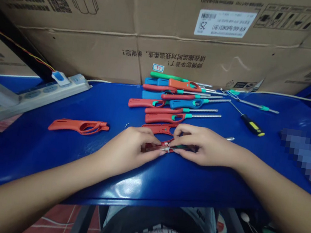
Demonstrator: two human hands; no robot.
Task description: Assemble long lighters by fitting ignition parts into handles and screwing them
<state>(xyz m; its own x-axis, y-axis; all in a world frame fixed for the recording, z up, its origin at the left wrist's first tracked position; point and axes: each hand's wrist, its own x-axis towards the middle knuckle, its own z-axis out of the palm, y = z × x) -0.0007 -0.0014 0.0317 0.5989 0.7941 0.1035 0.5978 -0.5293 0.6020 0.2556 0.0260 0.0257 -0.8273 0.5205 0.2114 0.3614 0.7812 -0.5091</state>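
In the head view my left hand (142,145) is closed, its thumb and fingers pinching a red lighter housing (148,146) with small pale inner parts (167,148) at its right end. Facing it, my right hand (202,145) is closed too, its fingertips at those parts. A dark slim thing (191,148) runs under its fingers; I cannot make out what it is. Just behind my hands lies an opened red lighter half (158,128). An orange-red lighter shell (76,125) without a metal tube rests apart on the left.
Several assembled long-tube lighters (164,117) in red, blue, orange and green lie stacked at the back. A black and yellow screwdriver (252,125) and a loose metal tube (258,106) are to the right. A power strip (36,94) stands left; cardboard boxes (96,45) wall the blue table (99,178).
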